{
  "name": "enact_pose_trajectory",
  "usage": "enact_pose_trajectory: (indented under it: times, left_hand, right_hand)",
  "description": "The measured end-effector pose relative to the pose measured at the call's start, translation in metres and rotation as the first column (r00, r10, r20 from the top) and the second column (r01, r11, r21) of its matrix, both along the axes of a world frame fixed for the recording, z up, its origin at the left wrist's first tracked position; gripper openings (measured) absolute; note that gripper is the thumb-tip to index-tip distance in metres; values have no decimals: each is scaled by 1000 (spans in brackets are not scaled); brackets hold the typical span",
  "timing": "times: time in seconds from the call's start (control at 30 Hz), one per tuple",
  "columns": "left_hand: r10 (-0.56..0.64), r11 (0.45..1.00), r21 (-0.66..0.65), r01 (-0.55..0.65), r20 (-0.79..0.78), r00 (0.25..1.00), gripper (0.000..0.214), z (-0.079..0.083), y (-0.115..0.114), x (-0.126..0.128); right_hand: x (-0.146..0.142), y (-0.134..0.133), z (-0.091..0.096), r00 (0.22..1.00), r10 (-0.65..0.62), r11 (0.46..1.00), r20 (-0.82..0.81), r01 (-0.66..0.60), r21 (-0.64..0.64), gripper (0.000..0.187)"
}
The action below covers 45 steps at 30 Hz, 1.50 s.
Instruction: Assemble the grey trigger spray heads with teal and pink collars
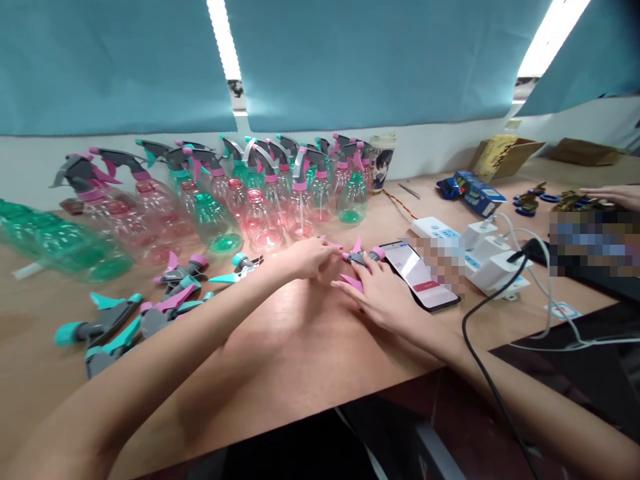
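My left hand (311, 257) is closed, fingers together, at a small pink part (334, 246) that they partly hide. Just to its right, my right hand (381, 291) has its fingers around a grey and pink trigger spray head (357, 257) low over the table. A pink trigger (353, 283) shows beside the right fingertips; I cannot tell if it belongs to the same head. Left of my forearm lie loose spray heads, among them a turquoise and grey one (103, 325) and a pink and grey one (184, 272).
Pink and green clear bottles (263, 230), several topped with spray heads, stand along the wall. A phone (419, 275) lies right of my hand. Beyond are a power strip (435, 233) with chargers, a black cable (480, 360), a blue box (479, 193), a printed cup (383, 163) and another person's hand (617, 195).
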State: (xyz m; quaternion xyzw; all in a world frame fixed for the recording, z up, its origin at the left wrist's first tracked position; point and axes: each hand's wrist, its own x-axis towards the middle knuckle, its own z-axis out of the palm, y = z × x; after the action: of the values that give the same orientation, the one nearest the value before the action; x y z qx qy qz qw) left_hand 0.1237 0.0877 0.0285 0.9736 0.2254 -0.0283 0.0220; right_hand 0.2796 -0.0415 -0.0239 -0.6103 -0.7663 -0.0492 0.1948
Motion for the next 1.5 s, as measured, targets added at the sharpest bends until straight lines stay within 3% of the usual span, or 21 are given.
enact_pose_trajectory:
  times: [0.2,0.4,0.67,0.8,0.9,0.97,1.13,1.23,1.33,1.5]
  left_hand:
    - [113,993,-7,-114,-79,990,30,16,-13,-43]
    - [200,980,11,-200,-113,973,18,26,-30,-79]
    - [255,967,4,-255,-74,964,17,18,-50,-95]
    - [287,957,-20,-289,-53,956,11,14,-60,-95]
    - [272,961,-59,-269,58,961,14,7,-70,-98]
    - [275,961,-100,-259,207,939,16,3,-81,-101]
    - [343,939,-212,-272,508,790,18,1,-113,-113]
    - [349,936,-254,-242,595,724,19,-1,-126,-120]
    - [343,938,-276,-211,636,692,26,-9,-129,-125]
    - [343,935,-300,-186,643,685,28,-24,-126,-130]
  right_hand:
    - [-10,6,3,989,124,991,-77,-126,-32,45]
    - [-12,-9,16,891,379,899,-249,-418,-128,42]
    - [0,-30,16,867,310,917,-391,-381,-117,51]
    - [2,-22,14,880,217,967,-422,-252,-28,47]
    - [4,-9,13,905,132,990,-405,-138,15,38]
    - [3,0,13,913,135,989,-386,-148,-3,34]
    - [-14,6,19,890,187,982,-417,-181,56,19]
    - [-37,-3,30,855,250,968,-455,-229,101,14]
    - [-61,-10,43,782,408,912,-471,-370,176,15]
    - [-84,-6,59,720,407,845,-562,-530,-67,41]
